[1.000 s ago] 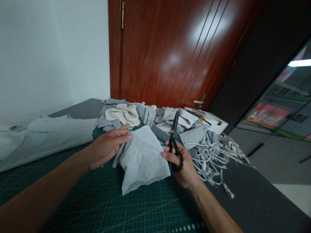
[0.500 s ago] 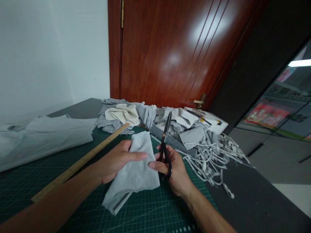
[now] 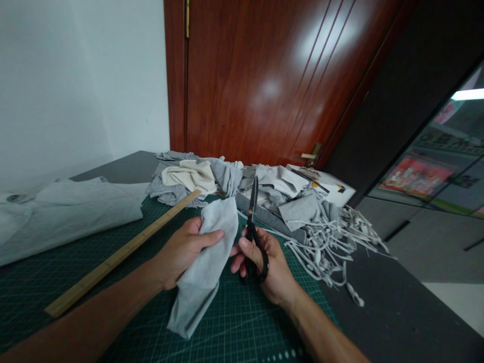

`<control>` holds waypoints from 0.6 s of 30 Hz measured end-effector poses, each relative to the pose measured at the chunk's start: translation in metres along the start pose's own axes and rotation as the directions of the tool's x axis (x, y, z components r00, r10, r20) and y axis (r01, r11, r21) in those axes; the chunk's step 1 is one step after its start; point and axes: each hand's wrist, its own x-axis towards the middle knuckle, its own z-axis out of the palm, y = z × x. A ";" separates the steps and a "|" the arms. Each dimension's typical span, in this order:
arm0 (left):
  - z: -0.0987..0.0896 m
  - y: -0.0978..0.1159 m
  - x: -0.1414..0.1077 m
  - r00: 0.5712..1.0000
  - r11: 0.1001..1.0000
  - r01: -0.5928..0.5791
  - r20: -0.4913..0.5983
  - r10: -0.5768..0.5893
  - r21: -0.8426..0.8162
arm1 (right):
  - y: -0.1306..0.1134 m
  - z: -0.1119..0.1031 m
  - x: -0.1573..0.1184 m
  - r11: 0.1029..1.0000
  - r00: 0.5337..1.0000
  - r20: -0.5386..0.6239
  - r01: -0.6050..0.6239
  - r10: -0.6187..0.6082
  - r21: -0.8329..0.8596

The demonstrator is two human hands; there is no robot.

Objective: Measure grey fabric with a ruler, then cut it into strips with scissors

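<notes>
A strip of light grey fabric [image 3: 206,272] is pinched in my left hand [image 3: 189,247], thumb lying on top and the far fingers hidden behind the cloth. Its lower end hangs down over the green cutting mat [image 3: 242,322]. Black-handled scissors [image 3: 253,217] are held in my right hand [image 3: 266,257], their blades together and pointing away from me, just right of the fabric's upper edge. One fingertip of my right hand reaches close to the fabric's right edge; whether it touches, I cannot tell.
A wooden ruler [image 3: 124,252] lies diagonally left of my left hand. Folded grey cloth [image 3: 75,212] rests at far left. Behind are piled fabric pieces [image 3: 189,176], a dark grey roll [image 3: 272,219], tangled fabric strips [image 3: 325,257] and a white box [image 3: 340,189]. A red-brown door [image 3: 257,91] stands beyond.
The fabric has narrowed, its lower right part folding inward and hanging down. My right thumb has come off the cloth, and the scissors have shifted slightly left and turned more upright.
</notes>
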 end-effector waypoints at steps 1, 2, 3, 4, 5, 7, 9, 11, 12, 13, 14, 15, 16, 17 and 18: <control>0.001 -0.001 0.000 0.999 0.999 0.024 0.023 -0.023 -0.027 | 0.001 0.000 0.000 1.000 1.000 0.003 -0.002 0.002 0.004; 0.001 -0.002 0.000 0.998 0.998 0.038 0.051 -0.036 -0.046 | 0.002 -0.001 0.000 1.000 1.000 0.004 -0.003 0.003 0.008; 0.001 -0.003 0.001 0.997 0.997 0.040 0.076 -0.035 -0.059 | 0.003 -0.001 0.000 1.000 1.000 -0.001 -0.002 0.002 0.011; 0.001 -0.004 0.001 0.996 0.997 0.027 0.088 -0.021 -0.066 | 0.004 -0.001 0.000 1.000 1.000 -0.012 0.003 -0.002 0.015; 0.001 -0.005 0.002 0.997 0.997 0.008 0.083 -0.001 -0.073 | 0.004 -0.001 0.000 1.000 0.999 -0.030 0.014 -0.013 0.022; 0.001 -0.007 0.004 0.999 0.997 -0.026 0.035 0.029 -0.079 | 0.004 0.000 0.001 0.998 0.995 -0.088 0.047 -0.043 0.048; 0.001 -0.009 0.006 0.999 0.997 -0.047 -0.013 0.046 -0.064 | 0.004 0.001 0.001 0.994 0.988 -0.144 0.066 -0.053 0.086; 0.001 -0.010 0.006 0.998 0.997 -0.061 -0.020 0.060 -0.037 | 0.004 0.004 0.000 0.990 0.985 -0.167 0.066 -0.044 0.126; 0.002 -0.010 0.006 0.997 0.997 -0.072 -0.016 0.071 -0.026 | 0.003 0.005 0.000 0.988 0.986 -0.165 0.060 -0.036 0.143; 0.003 -0.011 0.006 0.996 0.996 -0.088 -0.014 0.087 -0.015 | 0.003 0.005 0.000 0.986 0.987 -0.158 0.054 -0.029 0.157; 0.003 -0.011 0.005 0.994 0.994 -0.105 -0.014 0.105 0.001 | 0.003 0.006 -0.001 0.985 0.989 -0.149 0.046 -0.021 0.165; 0.004 -0.011 0.005 0.992 0.992 -0.125 -0.015 0.125 0.024 | 0.002 0.007 -0.001 0.985 0.990 -0.140 0.037 -0.014 0.166; 0.005 -0.011 0.004 0.989 0.988 -0.145 -0.017 0.146 0.055 | 0.002 0.007 -0.001 0.987 0.991 -0.131 0.027 -0.006 0.159; 0.005 -0.011 0.004 0.986 0.982 -0.166 -0.022 0.168 0.091 | 0.002 0.008 -0.002 0.989 0.992 -0.123 0.018 0.001 0.148; 0.006 -0.011 0.004 0.980 0.974 -0.189 -0.035 0.195 0.128 | 0.001 0.008 -0.002 0.991 0.993 -0.120 0.009 0.007 0.135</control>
